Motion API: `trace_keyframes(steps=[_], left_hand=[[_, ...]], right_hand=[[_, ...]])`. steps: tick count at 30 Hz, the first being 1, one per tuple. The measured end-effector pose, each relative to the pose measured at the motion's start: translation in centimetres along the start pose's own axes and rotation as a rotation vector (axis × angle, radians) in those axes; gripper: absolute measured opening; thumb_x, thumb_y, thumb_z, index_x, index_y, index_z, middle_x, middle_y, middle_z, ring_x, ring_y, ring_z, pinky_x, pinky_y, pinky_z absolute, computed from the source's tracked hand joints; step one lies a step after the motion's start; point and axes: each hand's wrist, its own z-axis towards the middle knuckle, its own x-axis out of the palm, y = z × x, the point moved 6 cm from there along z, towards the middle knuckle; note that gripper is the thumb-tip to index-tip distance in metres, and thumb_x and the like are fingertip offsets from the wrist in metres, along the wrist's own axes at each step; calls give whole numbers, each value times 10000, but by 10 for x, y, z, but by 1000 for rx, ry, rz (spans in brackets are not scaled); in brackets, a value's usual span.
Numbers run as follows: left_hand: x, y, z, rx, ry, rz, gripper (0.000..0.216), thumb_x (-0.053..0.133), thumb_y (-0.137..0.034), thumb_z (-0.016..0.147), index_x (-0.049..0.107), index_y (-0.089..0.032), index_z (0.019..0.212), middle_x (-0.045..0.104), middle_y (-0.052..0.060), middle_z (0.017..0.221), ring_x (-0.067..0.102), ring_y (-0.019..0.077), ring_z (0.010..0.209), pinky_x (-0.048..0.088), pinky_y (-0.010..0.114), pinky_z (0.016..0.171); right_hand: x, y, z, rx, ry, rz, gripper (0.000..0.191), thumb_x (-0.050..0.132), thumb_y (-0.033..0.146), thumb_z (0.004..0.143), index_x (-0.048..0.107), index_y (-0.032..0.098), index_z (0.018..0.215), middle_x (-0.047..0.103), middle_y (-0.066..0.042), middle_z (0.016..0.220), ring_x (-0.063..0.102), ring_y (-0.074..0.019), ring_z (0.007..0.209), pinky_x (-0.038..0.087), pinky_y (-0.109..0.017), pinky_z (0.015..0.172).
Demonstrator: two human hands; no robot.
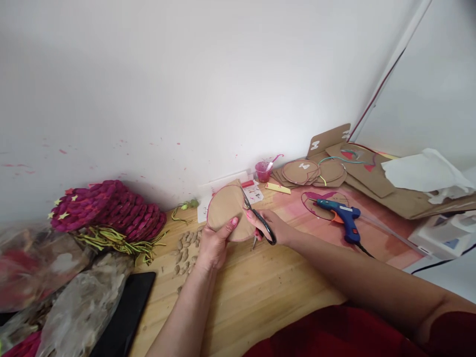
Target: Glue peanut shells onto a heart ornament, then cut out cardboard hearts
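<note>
My left hand [219,243] grips a brown cardboard disc [226,206] near its lower edge, thumb on top. A dark red line runs around the disc's rim. In my right hand [273,225] is a pair of black-handled scissors [265,227], the blades reaching up along the disc's right edge. Cardboard shows on the far side of the blades, but how deep they bite is unclear. Both hands hover above the wooden table [267,297]. Loose peanuts in shells [182,254] lie just left of my left hand.
At the left sit a stack of magenta decorated discs [122,208] and plastic bags [85,302] over a dark flat panel [128,307]. A blue glue gun [345,215] with a cord rests right of my hands. Behind are a pink cup [262,172], cardboard discs [301,172] and cardboard sheets [372,178].
</note>
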Motion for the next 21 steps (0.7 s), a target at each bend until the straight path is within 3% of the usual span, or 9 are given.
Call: trace_keyframes(steps=[3, 9, 21], left_hand=[[5, 4, -3, -17, 11, -14, 732, 982, -248, 554, 694, -168, 1222, 785, 119, 1134, 753, 233, 1009, 625, 286, 807], [9, 7, -9, -49, -5, 75, 834, 980, -369, 534, 668, -172, 1281, 784, 102, 1098, 753, 214, 768, 538, 225, 474], [11, 10, -12, -52, 1, 43, 746, 976, -325, 556, 687, -150, 1221, 785, 83, 1038, 725, 188, 733, 514, 214, 449]], right_hand=[[0, 1, -1, -16, -7, 10, 552, 550, 744, 864, 469, 220, 710, 490, 39, 534, 491, -117, 467, 336, -255, 456], [-2, -2, 0, -39, -17, 9, 541, 542, 730, 882, 512, 206, 753, 513, 30, 570, 508, -124, 477, 352, -255, 454], [-4, -3, -1, -31, -16, -17, 590, 500, 760, 896, 530, 198, 720, 516, 31, 505, 554, -131, 439, 390, -230, 428]])
